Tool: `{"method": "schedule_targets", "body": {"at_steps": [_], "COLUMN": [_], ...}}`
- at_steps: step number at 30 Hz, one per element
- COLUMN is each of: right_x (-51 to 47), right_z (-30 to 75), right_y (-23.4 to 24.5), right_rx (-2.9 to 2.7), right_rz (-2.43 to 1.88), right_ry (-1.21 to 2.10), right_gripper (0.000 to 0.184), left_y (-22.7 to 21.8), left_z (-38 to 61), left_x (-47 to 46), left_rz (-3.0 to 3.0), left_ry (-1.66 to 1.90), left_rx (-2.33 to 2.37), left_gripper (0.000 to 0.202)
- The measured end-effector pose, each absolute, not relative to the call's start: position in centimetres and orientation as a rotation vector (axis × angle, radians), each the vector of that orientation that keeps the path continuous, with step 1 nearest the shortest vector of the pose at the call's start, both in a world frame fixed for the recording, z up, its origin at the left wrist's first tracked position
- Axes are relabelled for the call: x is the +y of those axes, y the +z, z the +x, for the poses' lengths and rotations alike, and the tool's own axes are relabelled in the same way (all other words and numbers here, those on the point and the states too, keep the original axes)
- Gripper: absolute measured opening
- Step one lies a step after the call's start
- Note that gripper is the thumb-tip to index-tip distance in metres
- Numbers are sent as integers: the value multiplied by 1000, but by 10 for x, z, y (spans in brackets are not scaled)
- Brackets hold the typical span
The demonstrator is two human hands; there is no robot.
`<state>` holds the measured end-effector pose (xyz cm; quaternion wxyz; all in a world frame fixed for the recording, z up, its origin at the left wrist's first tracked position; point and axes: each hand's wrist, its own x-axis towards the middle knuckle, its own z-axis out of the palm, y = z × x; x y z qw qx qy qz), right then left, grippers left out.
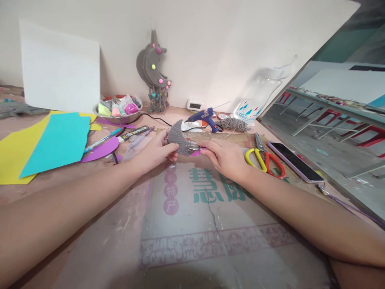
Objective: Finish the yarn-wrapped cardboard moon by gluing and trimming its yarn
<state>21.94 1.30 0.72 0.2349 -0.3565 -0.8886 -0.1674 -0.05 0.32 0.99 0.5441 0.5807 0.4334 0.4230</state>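
My left hand point(162, 147) grips a crescent moon shape point(177, 139) wrapped in grey cord, thumb in front and fingers behind its left edge. My right hand point(221, 154) is closed round a slim, shiny metal tool point(195, 147) whose tip reaches the crescent's inner curve. Fingers cover most of that tool, so its exact kind does not show. A bit of purple shows just below it. Close behind the crescent lies a blue glue gun point(204, 117), with a ball of grey cord point(233, 124) to its right.
Scissors point(261, 160) and a phone point(296, 160) lie at the right. A finished-looking moon ornament point(153, 66) hangs at the back. Coloured sheets point(57, 140), pens point(104, 139) and a bowl of bagged clay-like lumps point(118, 108) sit left. A clear printed sheet point(186, 224) covers the front.
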Motion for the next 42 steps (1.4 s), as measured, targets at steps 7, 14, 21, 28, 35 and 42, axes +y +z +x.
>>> {"method": "schedule_targets", "body": {"at_steps": [7, 14, 21, 28, 35, 42], "right_x": [10, 6, 8, 8, 8, 11], "right_z": [219, 214, 213, 212, 214, 218], "right_y": [7, 9, 9, 8, 5, 1], "right_rx": [-2405, -2443, -2410, -2470, -2385, -2497], "right_rz": [-893, -899, -960, -924, -970, -1008], "right_ry": [-470, -467, -448, -497, -420, -362], "right_gripper": [29, 35, 38, 40, 48, 17], "left_y": [9, 5, 0, 4, 1, 0], "left_z": [0, -1, -2, -2, -1, -4], "left_x": [5, 6, 6, 2, 7, 7], "left_rz": [1377, 1432, 1497, 1562, 1401, 1336], "left_ry": [1024, 1043, 978, 942, 1032, 1056], "left_rx": [1047, 1022, 1013, 998, 1023, 1005], "left_gripper": [21, 53, 25, 22, 15, 16]}}
